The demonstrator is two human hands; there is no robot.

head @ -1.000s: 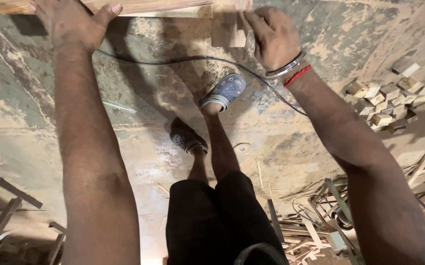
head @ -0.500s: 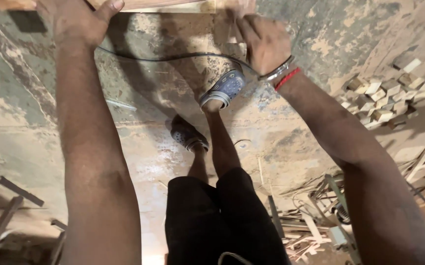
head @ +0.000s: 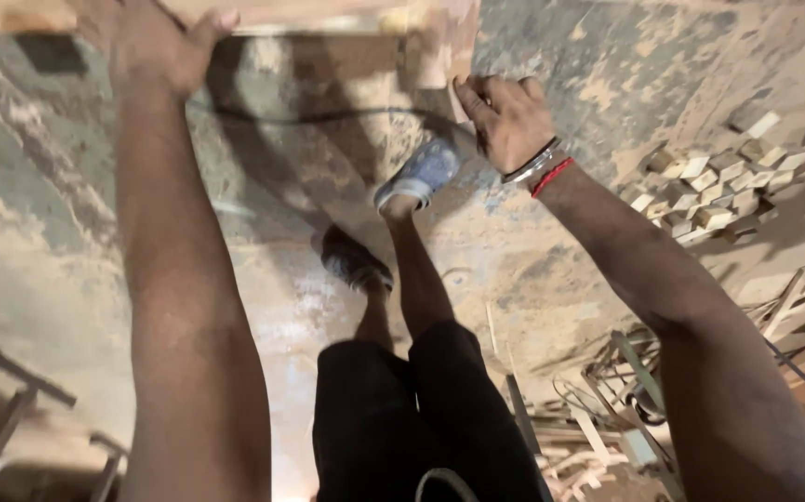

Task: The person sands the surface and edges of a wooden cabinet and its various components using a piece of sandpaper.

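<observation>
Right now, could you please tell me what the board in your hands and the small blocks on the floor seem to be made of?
The board looks like pale, unfinished wood: matte and dusty. The blocks also look like raw wood offcuts, light tan with square sawn faces. Both hands, left hand and right hand, grip the board.

Both arms extended forward and down. Left hand (head: 156,46) at top left, palm down, thumb spread to the side. Right hand (head: 506,119) at upper centre, fingers curled inward, bangles and red thread at wrist.
</observation>
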